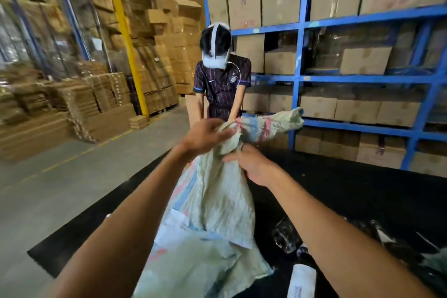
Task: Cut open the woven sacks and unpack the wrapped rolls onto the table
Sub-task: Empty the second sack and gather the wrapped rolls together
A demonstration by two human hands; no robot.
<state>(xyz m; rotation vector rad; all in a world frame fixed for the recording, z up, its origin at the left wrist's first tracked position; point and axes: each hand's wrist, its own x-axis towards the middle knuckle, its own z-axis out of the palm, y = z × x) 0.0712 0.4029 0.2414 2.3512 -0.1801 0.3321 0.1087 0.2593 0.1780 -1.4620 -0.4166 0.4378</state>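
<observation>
A pale green woven sack (217, 201) with pink and blue stripes hangs crumpled over the black table (362, 196). My left hand (205, 135) grips the bunched neck of the sack from the left. My right hand (254, 164) holds the sack just below that, from the right. The sack's far end (273, 123) sticks out to the right, limp. A white wrapped roll (302, 283) lies on the table at the bottom edge. Clear plastic-wrapped dark items (287, 237) lie to the right of the sack.
Another person (222, 80) wearing a headset stands across the table, hands down near the sack's far end. Blue shelving (302, 55) full of cardboard boxes runs along the right. Stacked cartons (157, 43) and a yellow post (125, 38) stand at the left, beyond grey floor.
</observation>
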